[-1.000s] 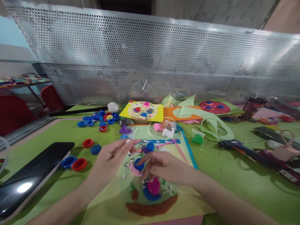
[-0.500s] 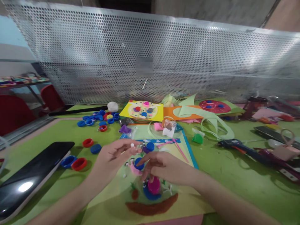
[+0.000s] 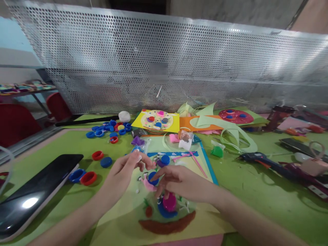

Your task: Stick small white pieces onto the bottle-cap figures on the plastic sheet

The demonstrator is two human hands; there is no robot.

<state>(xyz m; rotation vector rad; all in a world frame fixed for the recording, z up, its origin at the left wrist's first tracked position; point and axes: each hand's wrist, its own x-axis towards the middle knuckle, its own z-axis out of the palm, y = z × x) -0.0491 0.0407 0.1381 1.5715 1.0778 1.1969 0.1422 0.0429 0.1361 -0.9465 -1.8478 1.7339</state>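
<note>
A pale craft sheet [image 3: 202, 163] with a blue border lies in front of me, bearing a brown clay strip [image 3: 166, 225], a magenta cap [image 3: 169, 202] on a blue one, and a pink clay shape [image 3: 147, 184] with a blue cap [image 3: 153, 177] on it. My left hand [image 3: 123, 172] hovers above the sheet's upper left, thumb and forefinger pinched on something tiny that I cannot make out. My right hand [image 3: 180, 181] reaches in from the right, fingers apart, its index fingertip touching the blue cap on the pink clay. Another blue cap [image 3: 165, 159] sits just beyond the fingers.
A dark tablet [image 3: 38, 184] lies at the left edge. Loose red and blue caps [image 3: 88, 177] sit beside it, and several more caps [image 3: 107, 129] further back. A glue gun [image 3: 261, 160], a green clay bag [image 3: 217, 151], paper scraps and finished collages [image 3: 157, 121] lie before a perforated metal panel [image 3: 179, 68].
My left hand has drifted slightly right and down, its pinched fingers closer to the pink clay. My right index finger stays on the blue cap.
</note>
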